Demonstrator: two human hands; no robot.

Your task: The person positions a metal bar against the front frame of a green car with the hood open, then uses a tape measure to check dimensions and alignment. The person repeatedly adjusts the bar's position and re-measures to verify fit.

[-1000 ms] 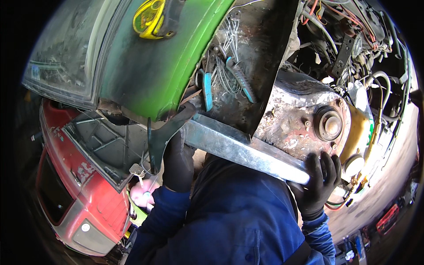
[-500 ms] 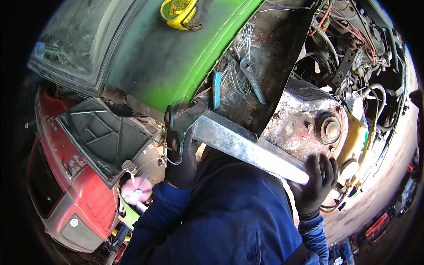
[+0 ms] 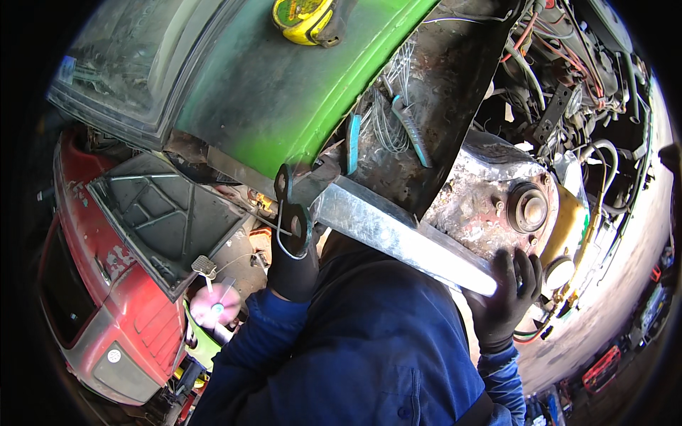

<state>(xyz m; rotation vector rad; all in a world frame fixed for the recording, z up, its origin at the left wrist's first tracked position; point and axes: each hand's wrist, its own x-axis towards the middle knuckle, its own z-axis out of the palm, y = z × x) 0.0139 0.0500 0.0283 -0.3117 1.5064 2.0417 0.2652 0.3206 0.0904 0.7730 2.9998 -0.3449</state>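
A bright, bent sheet-metal strip slants across in front of me, against the edge of the car body. My right hand, in a black glove, holds its lower right end, with the fingers bent around it. At the strip's left end my gloved left hand is closed on a dark flat tool with rounded, holed ends and a thin wire loop. This tool covers most of the left fingers, and its far part reaches the strip's end. I cannot make out its exact kind.
Beyond the strip lie teal-handled pliers and loose thin wires in a rusty recess. A yellow tape measure rests on the green panel. Right is a rusty strut mount; left, a red vehicle and a spinning fan.
The dark tool in my left hand has tilted and shifted slightly to the right, its lower end swinging outward from the wrist. My right hand and the strip stay nearly still.
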